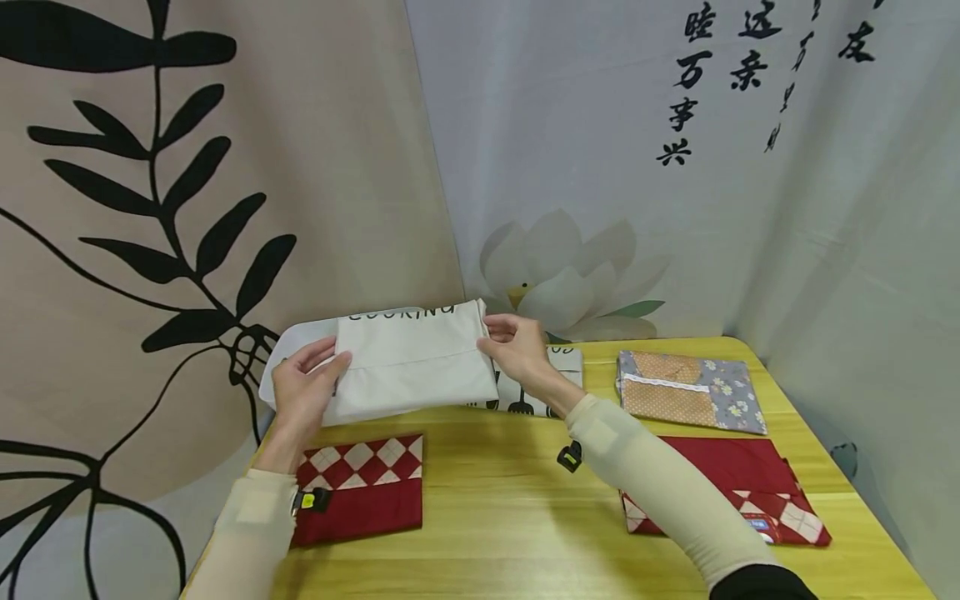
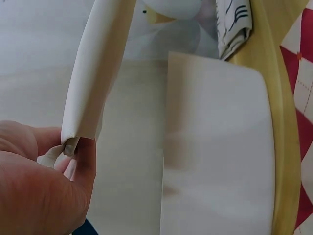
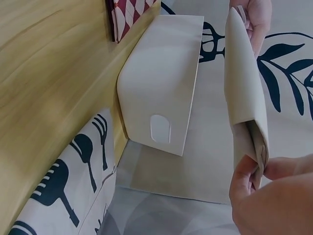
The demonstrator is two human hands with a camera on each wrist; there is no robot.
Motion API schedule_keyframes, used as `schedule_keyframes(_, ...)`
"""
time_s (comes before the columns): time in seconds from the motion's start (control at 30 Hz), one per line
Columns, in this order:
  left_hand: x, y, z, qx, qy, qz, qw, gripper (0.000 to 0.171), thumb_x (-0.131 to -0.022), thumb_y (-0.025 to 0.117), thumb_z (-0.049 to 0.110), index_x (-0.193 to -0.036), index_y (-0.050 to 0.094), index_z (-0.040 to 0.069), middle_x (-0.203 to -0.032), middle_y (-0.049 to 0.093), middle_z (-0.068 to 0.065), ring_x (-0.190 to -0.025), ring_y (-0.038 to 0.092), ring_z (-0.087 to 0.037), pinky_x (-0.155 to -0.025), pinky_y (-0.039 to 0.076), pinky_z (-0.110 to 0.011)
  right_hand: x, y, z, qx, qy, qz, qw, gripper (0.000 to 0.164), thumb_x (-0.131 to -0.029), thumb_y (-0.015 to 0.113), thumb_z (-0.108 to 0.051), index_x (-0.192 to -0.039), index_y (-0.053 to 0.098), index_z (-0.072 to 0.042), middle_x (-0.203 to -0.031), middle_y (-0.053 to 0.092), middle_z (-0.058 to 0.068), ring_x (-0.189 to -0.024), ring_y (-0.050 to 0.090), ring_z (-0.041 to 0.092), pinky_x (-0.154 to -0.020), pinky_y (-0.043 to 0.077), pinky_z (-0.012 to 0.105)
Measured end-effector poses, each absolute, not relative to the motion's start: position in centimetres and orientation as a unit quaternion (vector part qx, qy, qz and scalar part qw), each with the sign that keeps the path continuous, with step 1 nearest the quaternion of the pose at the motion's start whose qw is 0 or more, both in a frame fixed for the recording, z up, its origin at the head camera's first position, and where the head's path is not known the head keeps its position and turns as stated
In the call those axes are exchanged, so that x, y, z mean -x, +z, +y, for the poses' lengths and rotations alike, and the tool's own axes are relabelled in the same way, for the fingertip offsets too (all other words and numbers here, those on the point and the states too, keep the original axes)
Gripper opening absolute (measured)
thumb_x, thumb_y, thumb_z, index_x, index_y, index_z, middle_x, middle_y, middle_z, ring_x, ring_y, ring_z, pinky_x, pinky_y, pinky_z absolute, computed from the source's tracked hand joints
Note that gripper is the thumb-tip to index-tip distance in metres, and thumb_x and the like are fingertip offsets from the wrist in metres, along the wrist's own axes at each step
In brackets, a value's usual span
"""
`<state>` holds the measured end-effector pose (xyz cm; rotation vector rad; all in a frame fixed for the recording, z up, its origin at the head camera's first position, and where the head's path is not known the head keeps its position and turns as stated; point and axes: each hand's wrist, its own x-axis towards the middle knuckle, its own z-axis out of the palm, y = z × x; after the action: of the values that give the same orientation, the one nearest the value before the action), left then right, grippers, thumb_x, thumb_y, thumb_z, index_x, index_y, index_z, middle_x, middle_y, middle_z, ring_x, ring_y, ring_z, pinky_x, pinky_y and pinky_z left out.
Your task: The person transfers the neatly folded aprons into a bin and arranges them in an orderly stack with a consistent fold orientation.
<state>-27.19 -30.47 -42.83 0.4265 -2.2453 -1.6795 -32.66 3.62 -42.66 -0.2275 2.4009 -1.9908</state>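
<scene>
A folded white apron [image 1: 416,367], with dark upside-down lettering along its top edge, is held up at the far side of the table. My left hand [image 1: 303,387] grips its left end between thumb and fingers. A narrow strap shows beside that thumb in the left wrist view. With thumb and fingers, my right hand [image 1: 521,354] pinches the opposite end, where fabric layers show in the right wrist view. Behind and below the apron stands a white bin [image 3: 156,83] with a rounded slot in its wall, at the table edge.
A folded cloth with utensil prints [image 1: 567,362] lies partly behind the right hand. Farther right are a folded flowered cloth [image 1: 731,392] and a red checked cloth [image 1: 735,462], overlapped by my forearm. Another red checked cloth [image 1: 367,508] lies front left on the wooden table [image 1: 517,500].
</scene>
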Motion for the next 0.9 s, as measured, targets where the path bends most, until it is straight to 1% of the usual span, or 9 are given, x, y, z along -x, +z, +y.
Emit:
schedule_keyframes(0.2, 27.6, -42.6, -31.6, -0.162, -0.585, -0.781, 0.146, 0.054, -0.105, 0.082, 0.033, -0.156, 0.07, 0.018, -0.159, 0.069, -0.013, -0.121, 0.07, -0.006, -0.09, 0.06, -0.007, 33.3, -42.6, 2.1, 0.075, -0.648, 0.758, 0.008, 0.043, -0.102, 0.079, -0.007, -0.144, 0.075, -0.008, -0.141, 0.074, 0.015, -0.129, 0.072, 0.033, -0.11, 0.064, 0.044)
schedule_keyframes(0.37, 27.9, -42.6, -32.6, -0.174, -0.587, -0.779, 0.136, 0.054, -0.106, 0.081, 0.035, -0.157, 0.068, 0.021, -0.162, 0.067, -0.01, -0.118, 0.07, -0.003, -0.09, 0.06, -0.007, 33.8, -42.4, 1.1, 0.084, -0.65, 0.755, 0.009, 0.042, -0.102, 0.079, -0.005, -0.144, 0.075, -0.007, -0.14, 0.075, 0.016, -0.128, 0.072, 0.033, -0.109, 0.064, 0.042)
schedule_keyframes(0.43, 28.2, -42.7, -33.1, -0.18, -0.59, -0.776, 0.135, 0.054, -0.106, 0.082, 0.035, -0.157, 0.069, 0.022, -0.162, 0.068, -0.009, -0.117, 0.071, -0.002, -0.095, 0.062, -0.011, 34.0, -42.3, 0.7, 0.088, -0.644, 0.76, 0.006, 0.042, -0.102, 0.08, -0.006, -0.144, 0.075, -0.007, -0.139, 0.076, 0.016, -0.128, 0.073, 0.033, -0.109, 0.064, 0.043)
schedule_keyframes(0.5, 28.4, -42.7, -33.4, -0.185, -0.586, -0.777, 0.135, 0.054, -0.106, 0.082, 0.036, -0.156, 0.069, 0.023, -0.162, 0.068, -0.007, -0.119, 0.071, -0.003, -0.105, 0.062, -0.018, 34.3, -42.3, 0.2, 0.09, -0.639, 0.764, 0.003, 0.042, -0.102, 0.08, -0.006, -0.143, 0.075, -0.007, -0.139, 0.076, 0.015, -0.128, 0.073, 0.033, -0.109, 0.064, 0.043)
schedule_keyframes(0.57, 28.5, -42.7, -33.8, -0.188, -0.587, -0.776, 0.137, 0.053, -0.106, 0.081, 0.036, -0.157, 0.069, 0.023, -0.162, 0.068, -0.006, -0.122, 0.072, -0.005, -0.115, 0.061, -0.028, 34.5, -42.2, -0.2, 0.093, -0.635, 0.767, -0.002, 0.041, -0.102, 0.08, -0.007, -0.143, 0.075, -0.008, -0.138, 0.077, 0.015, -0.127, 0.074, 0.033, -0.109, 0.064, 0.043)
schedule_keyframes(0.63, 28.6, -42.7, -34.1, -0.194, -0.581, -0.778, 0.135, 0.053, -0.107, 0.079, 0.038, -0.157, 0.068, 0.025, -0.163, 0.068, -0.005, -0.125, 0.071, -0.008, -0.121, 0.058, -0.037, 34.7, -42.3, -0.6, 0.096, -0.635, 0.767, -0.002, 0.041, -0.102, 0.079, -0.006, -0.143, 0.075, -0.007, -0.138, 0.077, 0.015, -0.127, 0.074, 0.033, -0.109, 0.064, 0.044)
schedule_keyframes(0.67, 28.6, -42.7, -34.3, -0.197, -0.582, -0.778, 0.135, 0.053, -0.108, 0.079, 0.039, -0.158, 0.068, 0.025, -0.163, 0.067, -0.005, -0.127, 0.071, -0.01, -0.123, 0.057, -0.041, 34.8, -42.3, -0.9, 0.097, -0.633, 0.768, -0.002, 0.041, -0.102, 0.08, -0.007, -0.143, 0.075, -0.008, -0.138, 0.077, 0.015, -0.127, 0.074, 0.033, -0.109, 0.064, 0.044)
schedule_keyframes(0.73, 28.7, -42.7, -34.7, -0.2, -0.582, -0.777, 0.134, 0.054, -0.108, 0.078, 0.039, -0.159, 0.067, 0.025, -0.164, 0.066, -0.006, -0.129, 0.071, -0.013, -0.124, 0.056, -0.045, 35.0, -42.3, -1.3, 0.099, -0.631, 0.769, -0.003, 0.041, -0.102, 0.08, -0.007, -0.143, 0.076, -0.007, -0.138, 0.078, 0.015, -0.127, 0.075, 0.033, -0.108, 0.065, 0.044)
schedule_keyframes(0.9, 29.1, -42.6, -35.6, -0.21, -0.579, -0.777, 0.13, 0.056, -0.108, 0.077, 0.041, -0.161, 0.064, 0.027, -0.166, 0.065, -0.006, -0.133, 0.07, -0.015, -0.123, 0.056, -0.045, 35.7, -42.4, -2.5, 0.1, -0.624, 0.775, -0.007, 0.04, -0.103, 0.08, -0.008, -0.142, 0.076, -0.009, -0.136, 0.078, 0.012, -0.124, 0.075, 0.03, -0.106, 0.065, 0.043)
